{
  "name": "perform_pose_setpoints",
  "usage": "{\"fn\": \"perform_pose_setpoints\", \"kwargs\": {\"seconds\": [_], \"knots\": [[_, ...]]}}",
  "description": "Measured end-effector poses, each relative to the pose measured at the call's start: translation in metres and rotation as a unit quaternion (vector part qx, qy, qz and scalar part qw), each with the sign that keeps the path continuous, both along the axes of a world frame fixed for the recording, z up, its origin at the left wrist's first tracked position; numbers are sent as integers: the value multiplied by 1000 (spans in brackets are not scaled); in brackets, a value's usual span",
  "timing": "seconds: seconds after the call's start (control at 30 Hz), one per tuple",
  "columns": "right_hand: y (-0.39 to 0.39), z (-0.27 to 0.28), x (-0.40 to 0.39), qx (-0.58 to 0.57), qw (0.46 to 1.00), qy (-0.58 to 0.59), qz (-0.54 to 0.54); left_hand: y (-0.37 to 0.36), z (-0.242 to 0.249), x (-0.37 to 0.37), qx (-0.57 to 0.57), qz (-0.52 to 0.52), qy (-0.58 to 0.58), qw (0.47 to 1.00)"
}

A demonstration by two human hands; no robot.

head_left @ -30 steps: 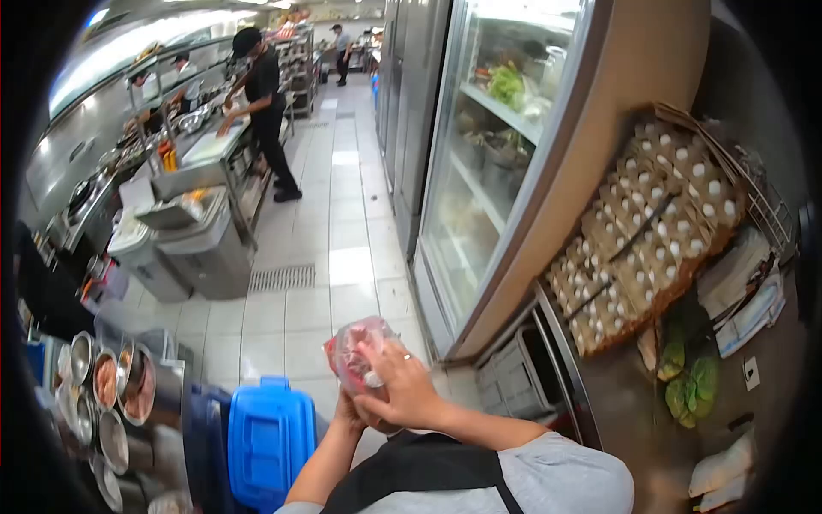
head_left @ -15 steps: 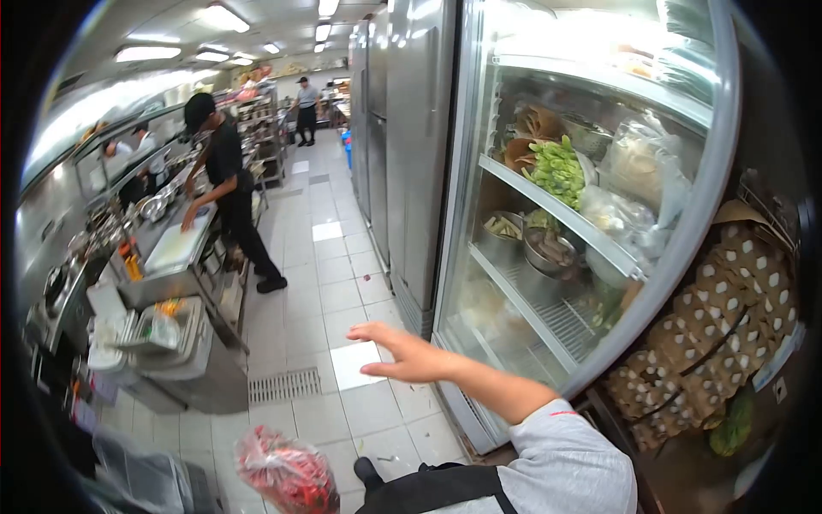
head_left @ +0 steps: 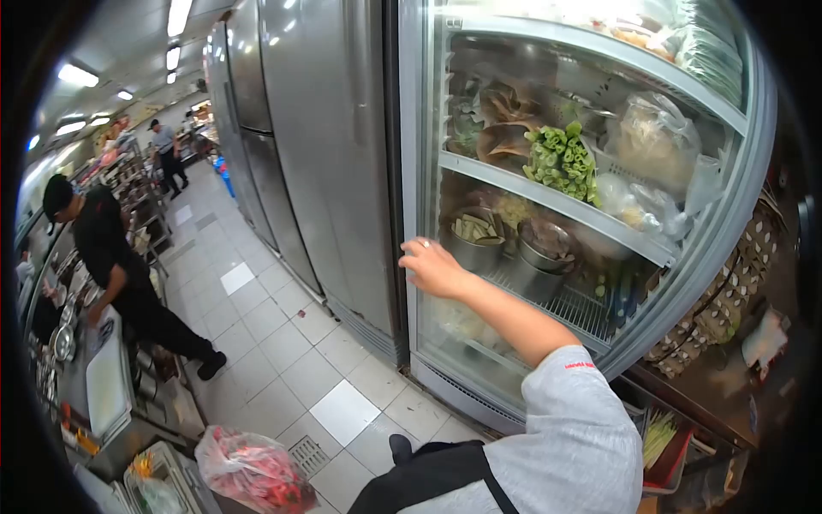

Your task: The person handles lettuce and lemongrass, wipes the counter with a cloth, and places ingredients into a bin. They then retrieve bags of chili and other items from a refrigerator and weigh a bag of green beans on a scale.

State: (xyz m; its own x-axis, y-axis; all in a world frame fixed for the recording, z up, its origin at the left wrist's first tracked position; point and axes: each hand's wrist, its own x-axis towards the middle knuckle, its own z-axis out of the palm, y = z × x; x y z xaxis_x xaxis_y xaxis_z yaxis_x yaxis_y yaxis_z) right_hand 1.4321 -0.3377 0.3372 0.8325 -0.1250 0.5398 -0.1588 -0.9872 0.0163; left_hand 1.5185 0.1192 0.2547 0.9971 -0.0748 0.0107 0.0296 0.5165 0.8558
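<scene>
At the glass fridge door (head_left: 445, 154), right hand (head_left: 435, 267) spreads open; left unseen.

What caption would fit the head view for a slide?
Right hand reaches to the glass fridge door; a bag of red food hangs low at the left.

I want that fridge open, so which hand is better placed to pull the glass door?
Probably the right hand: it is already at the edge of the glass fridge door. The left hand is out of view.

Grey short sleeve with small red print, black apron, ring on right hand (head_left: 435, 267)
</scene>
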Motion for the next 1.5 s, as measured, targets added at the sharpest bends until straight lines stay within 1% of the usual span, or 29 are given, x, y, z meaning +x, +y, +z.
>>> {"fn": "perform_pose_setpoints", "kwargs": {"seconds": [0.07,0.1,0.13,0.23,0.27,0.37,0.4,0.5,0.53,0.67,0.77,0.83,0.87,0.97,1.0,1.07,1.1,1.13,1.2,1.3,1.4,1.43,1.5], "knots": [[-21,-3,25,-149,988,30,-9,-23,-3,38,-8,-21,2,1000],[-36,2,39,-231,972,47,-13,-34,-4,54,-15,-28,7,999],[-52,-10,54,-236,969,70,-8,-43,-5,70,-17,-37,11,999],[-86,-34,90,-321,935,140,-56,-69,-7,120,-28,-58,17,998],[-92,-39,101,-343,910,202,-116,-77,-8,138,-28,-61,21,998],[-99,-46,134,-322,854,353,-206,-101,-7,198,-47,-77,32,995],[-97,-43,151,-285,831,401,-261,-110,-8,219,-57,-82,35,994],[-121,-52,173,-275,771,454,-354,-137,-11,288,-92,-126,40,987],[-123,-54,177,-281,754,474,-359,-145,-11,311,-98,-146,42,983],[-120,-63,197,-219,721,476,-454,-180,-9,400,-152,-237,63,957],[-135,-74,209,-189,714,465,-489,-195,-14,454,-196,-305,82,928],[-118,-53,226,-108,678,500,-528,-210,-13,480,-212,-344,97,909],[-110,-59,223,-142,700,461,-527,-216,-15,490,-216,-359,103,902],[-52,-56,243,-107,668,474,-563,-237,-17,512,-179,-415,120,884],[-33,-68,243,-117,703,415,-566,-245,-19,516,-170,-434,126,876],[13,-84,241,-18,781,341,-523,-261,-21,521,-153,-469,136,859],[37,-81,242,51,777,383,-497,-269,-22,522,-145,-487,138,850],[57,-96,234,41,795,362,-485,-277,-22,523,-138,-508,141,838],[99,-92,230,76,785,385,-480,-292,-22,518,-118,-545,149,816],[148,-79,221,220,809,283,-466,-313,-22,502,-79,-618,156,767],[186,-73,211,321,770,321,-448,-331,-23,478,-45,-690,160,704],[191,-67,208,413,754,286,-422,-335,-23,469,-37,-713,160,682],[203,-54,205,586,700,202,-355,-340,-24,449,-39,-761,149,630]]}}
